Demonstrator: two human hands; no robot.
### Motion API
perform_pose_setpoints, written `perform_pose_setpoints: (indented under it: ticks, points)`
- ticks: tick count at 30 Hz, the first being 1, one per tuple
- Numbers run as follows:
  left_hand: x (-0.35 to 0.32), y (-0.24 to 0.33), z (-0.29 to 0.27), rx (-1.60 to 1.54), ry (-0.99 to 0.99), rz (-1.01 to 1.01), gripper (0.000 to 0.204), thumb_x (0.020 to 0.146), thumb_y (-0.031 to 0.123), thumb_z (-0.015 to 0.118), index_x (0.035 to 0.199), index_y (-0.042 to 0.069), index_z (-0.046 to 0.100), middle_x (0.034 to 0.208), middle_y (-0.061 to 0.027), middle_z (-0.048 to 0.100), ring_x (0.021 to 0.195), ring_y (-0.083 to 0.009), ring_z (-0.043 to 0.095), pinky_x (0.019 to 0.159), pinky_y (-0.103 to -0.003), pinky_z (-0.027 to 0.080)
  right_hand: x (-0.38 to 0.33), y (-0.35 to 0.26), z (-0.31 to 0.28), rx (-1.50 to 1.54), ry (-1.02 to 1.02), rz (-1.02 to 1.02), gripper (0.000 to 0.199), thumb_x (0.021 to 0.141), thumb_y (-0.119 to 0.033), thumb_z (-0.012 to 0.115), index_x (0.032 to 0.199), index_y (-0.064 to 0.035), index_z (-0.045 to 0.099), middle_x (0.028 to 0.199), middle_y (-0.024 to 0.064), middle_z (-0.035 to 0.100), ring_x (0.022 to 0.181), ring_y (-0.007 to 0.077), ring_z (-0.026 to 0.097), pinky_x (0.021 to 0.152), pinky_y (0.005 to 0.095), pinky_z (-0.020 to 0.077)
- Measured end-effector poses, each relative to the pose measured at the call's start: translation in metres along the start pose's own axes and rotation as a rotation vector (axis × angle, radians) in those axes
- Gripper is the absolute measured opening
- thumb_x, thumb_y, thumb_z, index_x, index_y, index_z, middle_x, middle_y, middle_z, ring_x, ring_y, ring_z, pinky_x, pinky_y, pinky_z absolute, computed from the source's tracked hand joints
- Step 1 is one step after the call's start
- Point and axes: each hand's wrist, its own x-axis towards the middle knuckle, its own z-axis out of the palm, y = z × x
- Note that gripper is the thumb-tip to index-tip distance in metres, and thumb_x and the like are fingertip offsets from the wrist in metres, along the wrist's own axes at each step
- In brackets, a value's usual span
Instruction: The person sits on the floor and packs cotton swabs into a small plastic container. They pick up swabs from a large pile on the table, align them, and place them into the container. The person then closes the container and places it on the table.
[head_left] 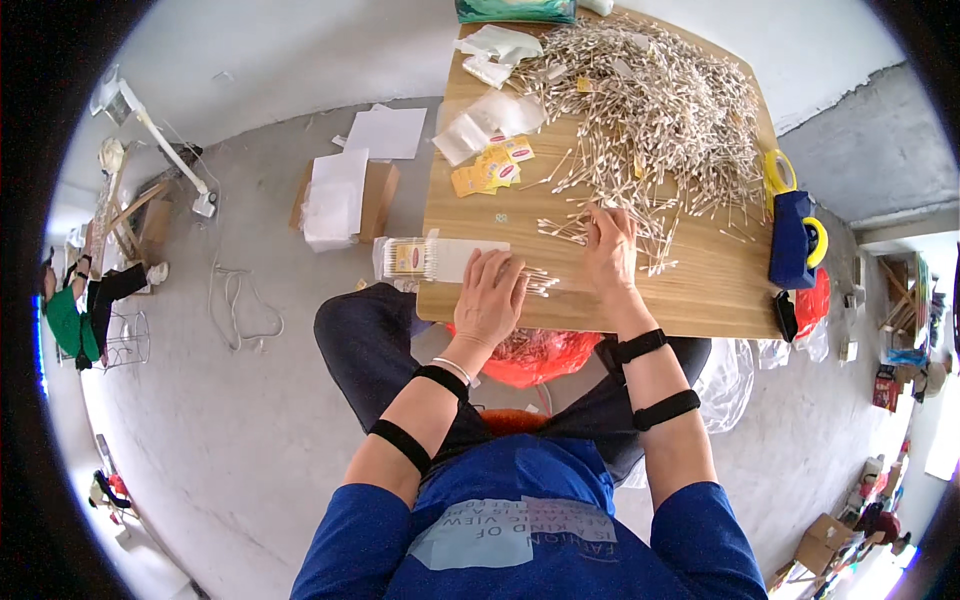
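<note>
My left hand (490, 295) lies palm down near the front edge of the wooden table (700, 300), closed over a small bunch of cotton swabs (540, 283) whose tips stick out to the right. Just left of it lies a clear packet of swabs (425, 257) with a yellow label. My right hand (612, 245) rests flat on loose swabs at the near fringe of a big heap of cotton swabs (650, 110), fingers spread among them.
Yellow labels (490, 168) and clear plastic bags (485, 120) lie at the table's left. A blue tape dispenser (795, 235) stands at the right edge. An open cardboard box (345, 200) sits on the floor to the left, a red bag (535, 355) under the table.
</note>
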Motion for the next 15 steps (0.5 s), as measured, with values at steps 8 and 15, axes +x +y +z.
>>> perform_pose_setpoints:
  ticks: [8, 15]
  points:
    - [-0.001, -0.001, 0.000, 0.014, 0.002, -0.005, 0.025, 0.089, 0.022, 0.061, 0.110, 0.008, 0.061, 0.112, -0.0110, 0.055, 0.114, -0.0303, 0.051, 0.108, -0.049, 0.035, -0.023, -0.002, -0.013, -0.123, -0.122, -0.060, 0.023, 0.077, -0.010, 0.068, 0.100, -0.0106, 0.067, 0.098, 0.0087, 0.057, 0.098, 0.0314, 0.052, 0.088, 0.0427, 0.0435]
    - [0.000, 0.000, -0.002, 0.009, -0.008, -0.004, 0.024, 0.089, 0.021, 0.062, 0.109, 0.008, 0.061, 0.113, -0.0113, 0.055, 0.113, -0.0318, 0.051, 0.109, -0.049, 0.035, -0.023, -0.021, -0.001, -0.068, -0.239, -0.086, 0.027, 0.076, -0.013, 0.071, 0.103, -0.0120, 0.066, 0.099, 0.0086, 0.056, 0.101, 0.0320, 0.051, 0.086, 0.0443, 0.0428]
